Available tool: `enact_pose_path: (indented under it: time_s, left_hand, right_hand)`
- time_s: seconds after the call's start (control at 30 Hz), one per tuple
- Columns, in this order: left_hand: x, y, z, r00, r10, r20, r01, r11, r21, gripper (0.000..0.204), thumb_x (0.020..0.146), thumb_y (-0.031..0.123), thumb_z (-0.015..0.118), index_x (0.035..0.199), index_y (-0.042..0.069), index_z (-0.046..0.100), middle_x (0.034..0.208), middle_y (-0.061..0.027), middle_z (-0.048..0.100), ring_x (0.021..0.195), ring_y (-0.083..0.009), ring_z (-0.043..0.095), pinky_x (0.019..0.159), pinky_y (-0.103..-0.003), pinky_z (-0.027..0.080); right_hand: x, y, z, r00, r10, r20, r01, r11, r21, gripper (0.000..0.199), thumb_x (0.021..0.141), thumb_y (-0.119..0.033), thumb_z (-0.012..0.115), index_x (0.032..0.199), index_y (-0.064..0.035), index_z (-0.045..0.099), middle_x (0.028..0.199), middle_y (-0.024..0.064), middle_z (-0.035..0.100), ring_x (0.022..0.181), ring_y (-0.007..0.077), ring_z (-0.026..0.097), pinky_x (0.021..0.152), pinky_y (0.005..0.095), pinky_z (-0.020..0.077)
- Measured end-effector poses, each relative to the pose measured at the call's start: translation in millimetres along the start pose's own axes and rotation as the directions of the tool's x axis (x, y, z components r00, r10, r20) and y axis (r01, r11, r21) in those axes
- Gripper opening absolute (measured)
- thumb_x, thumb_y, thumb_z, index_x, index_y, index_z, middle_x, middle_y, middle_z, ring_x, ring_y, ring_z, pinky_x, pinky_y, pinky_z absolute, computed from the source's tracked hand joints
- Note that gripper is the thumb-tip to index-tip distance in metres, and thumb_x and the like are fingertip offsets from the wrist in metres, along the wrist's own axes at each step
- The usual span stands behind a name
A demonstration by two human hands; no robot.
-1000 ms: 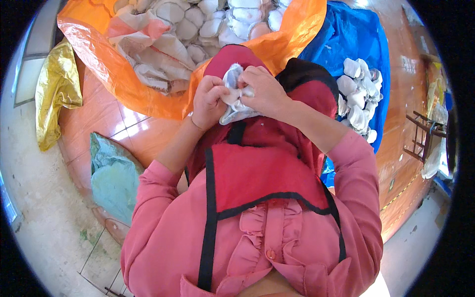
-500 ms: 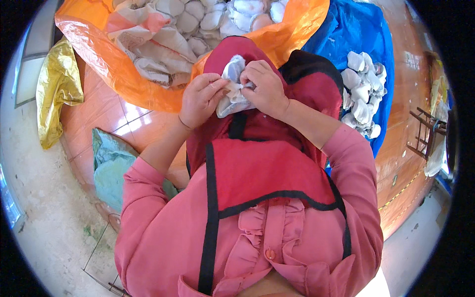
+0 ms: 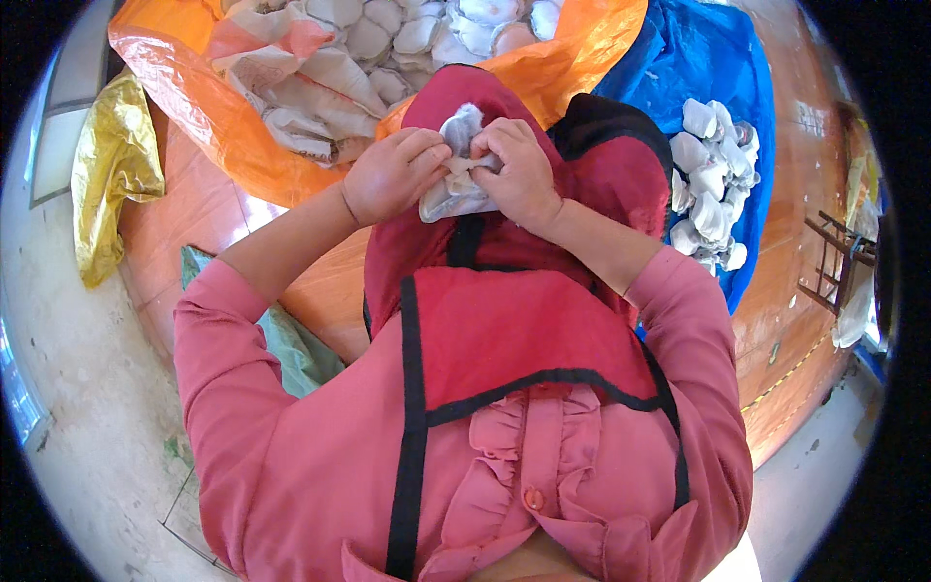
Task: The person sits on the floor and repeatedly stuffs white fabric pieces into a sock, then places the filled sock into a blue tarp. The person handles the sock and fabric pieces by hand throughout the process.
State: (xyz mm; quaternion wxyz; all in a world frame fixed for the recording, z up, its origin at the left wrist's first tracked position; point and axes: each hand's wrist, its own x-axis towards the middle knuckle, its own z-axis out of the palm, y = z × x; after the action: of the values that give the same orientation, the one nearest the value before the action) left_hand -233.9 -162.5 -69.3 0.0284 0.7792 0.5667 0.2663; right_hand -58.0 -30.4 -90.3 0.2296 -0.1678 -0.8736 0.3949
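Observation:
My left hand [image 3: 388, 175] and my right hand [image 3: 519, 170] both pinch a small grey-white cloth piece [image 3: 456, 189], held over my red-clad lap. The left fingers grip its left edge, the right fingers its upper right part, and a tuft sticks up between them. Just beyond my hands an orange sheet [image 3: 208, 116] holds a heap of similar pale pieces [image 3: 407, 34].
A blue sheet [image 3: 713, 58] at the right carries a smaller pile of pale pieces [image 3: 708, 179]. A yellow bag [image 3: 112, 170] lies at the left on the orange-brown floor. A green sack [image 3: 286, 335] sits by my left arm. A dark frame [image 3: 834, 262] stands at far right.
Both hands have kept hold of the cloth piece, working it between the fingers. The piece has shifted slightly in my grip, and the view has tilted a little.

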Motion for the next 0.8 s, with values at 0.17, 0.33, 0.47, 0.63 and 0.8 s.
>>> enact_pose_path:
  time_s: [0.17,0.33,0.47,0.63,0.8]
  left_hand:
    - [0,-2,14,0.998,0.004,-0.059,-0.001,0.999,0.043,0.031,0.077,0.011,0.07,0.104,0.003,0.058,0.098,-0.0116,0.059,0.086,-0.0289,0.061,0.073,-0.038,0.053]
    - [3,-8,13,1.0,0.013,-0.019,-0.012,0.998,0.056,0.031,0.078,0.009,0.069,0.106,0.003,0.058,0.096,-0.0113,0.059,0.083,-0.03,0.061,0.072,-0.04,0.052]
    - [3,-4,17,0.994,-0.093,-0.054,0.094,0.995,0.024,0.027,0.079,0.009,0.067,0.104,0.005,0.06,0.098,-0.0108,0.059,0.086,-0.0313,0.06,0.074,-0.041,0.052]
    - [14,10,-2,0.975,-0.218,0.05,0.22,0.975,-0.022,0.023,0.081,0.01,0.065,0.103,0.005,0.062,0.104,-0.0119,0.06,0.094,-0.0324,0.06,0.08,-0.041,0.051]
    - [7,3,-9,0.989,-0.104,0.109,0.101,0.994,0.029,0.024,0.084,0.01,0.062,0.106,0.003,0.061,0.108,-0.0141,0.059,0.097,-0.0331,0.06,0.083,-0.04,0.051]
  right_hand:
    - [-3,-2,5,0.998,0.045,-0.053,-0.046,0.998,-0.034,0.021,0.062,-0.004,0.068,0.08,-0.01,0.058,0.086,0.0068,0.056,0.09,0.0316,0.054,0.079,0.0396,0.0457]
    - [6,4,10,0.992,0.096,-0.086,-0.095,0.995,0.019,0.02,0.062,-0.004,0.068,0.079,-0.0097,0.058,0.083,0.0068,0.057,0.087,0.031,0.053,0.076,0.0395,0.0443]
    - [7,8,10,0.99,0.131,-0.057,-0.128,0.991,0.049,0.018,0.062,-0.006,0.069,0.077,-0.0087,0.059,0.08,0.0073,0.057,0.084,0.0301,0.052,0.074,0.0386,0.0428]
    - [7,9,10,0.985,0.174,-0.007,-0.172,0.977,0.129,0.018,0.06,-0.006,0.07,0.074,-0.0071,0.059,0.077,0.0087,0.057,0.081,0.0303,0.053,0.073,0.0393,0.0427]
    - [15,6,4,0.98,0.174,0.097,-0.19,0.962,0.195,0.022,0.062,-0.002,0.072,0.076,-0.0037,0.056,0.072,0.0055,0.054,0.071,0.0191,0.052,0.063,0.0319,0.043]
